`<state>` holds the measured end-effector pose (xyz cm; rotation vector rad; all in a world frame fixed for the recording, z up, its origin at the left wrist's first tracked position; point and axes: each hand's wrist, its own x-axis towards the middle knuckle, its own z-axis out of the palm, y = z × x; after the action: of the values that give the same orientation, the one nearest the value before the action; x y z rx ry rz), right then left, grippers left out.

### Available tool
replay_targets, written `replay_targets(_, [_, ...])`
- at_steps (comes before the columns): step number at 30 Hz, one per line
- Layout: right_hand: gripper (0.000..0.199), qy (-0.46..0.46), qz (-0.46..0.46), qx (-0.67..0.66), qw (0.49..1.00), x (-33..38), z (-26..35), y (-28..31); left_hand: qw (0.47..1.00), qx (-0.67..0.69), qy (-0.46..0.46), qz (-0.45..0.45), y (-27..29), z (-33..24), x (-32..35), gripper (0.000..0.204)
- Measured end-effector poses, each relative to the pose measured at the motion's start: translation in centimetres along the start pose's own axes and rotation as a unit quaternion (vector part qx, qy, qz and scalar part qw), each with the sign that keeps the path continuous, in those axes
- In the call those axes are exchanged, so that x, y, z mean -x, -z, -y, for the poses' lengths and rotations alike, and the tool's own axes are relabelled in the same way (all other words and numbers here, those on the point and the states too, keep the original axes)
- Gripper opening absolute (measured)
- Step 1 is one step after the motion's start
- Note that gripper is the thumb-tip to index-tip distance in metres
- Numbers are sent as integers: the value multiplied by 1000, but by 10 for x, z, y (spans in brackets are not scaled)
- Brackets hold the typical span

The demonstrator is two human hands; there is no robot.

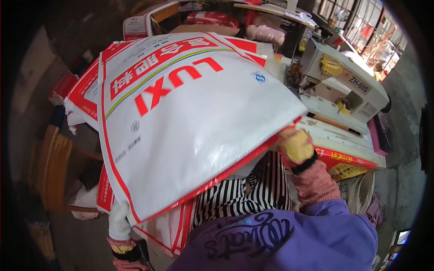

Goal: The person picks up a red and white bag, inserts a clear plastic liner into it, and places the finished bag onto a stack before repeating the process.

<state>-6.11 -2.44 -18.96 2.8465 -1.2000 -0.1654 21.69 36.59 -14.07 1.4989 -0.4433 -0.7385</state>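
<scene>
A large white woven sack with red borders and red print spreads across my front, its near edge slanting up to the right. My left hand, in a white glove, is closed on the near left corner of the sack. At the right end of that edge, my right hand in a yellowish glove grips the sack's corner. The fingers of both hands are partly hidden by the sack. Beneath its far left side lies a stack of similar red and white sacks.
A pale industrial sewing machine stands on a worktable to my right, a sack hanging at its front edge. Curved wooden furniture is at the left. More sacks lie low beside my striped lap. A barred window is at far right.
</scene>
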Motion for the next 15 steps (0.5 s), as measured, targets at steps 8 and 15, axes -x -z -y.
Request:
replay_targets(8, [41, 191, -282, -268, 901, -26, 64, -24, 983, -2, 181, 31, 75, 111, 63, 43])
replay_targets(15, [36, 178, -257, -346, 885, 13, 11, -17, 985, 76, 151, 23, 59, 99, 34, 54])
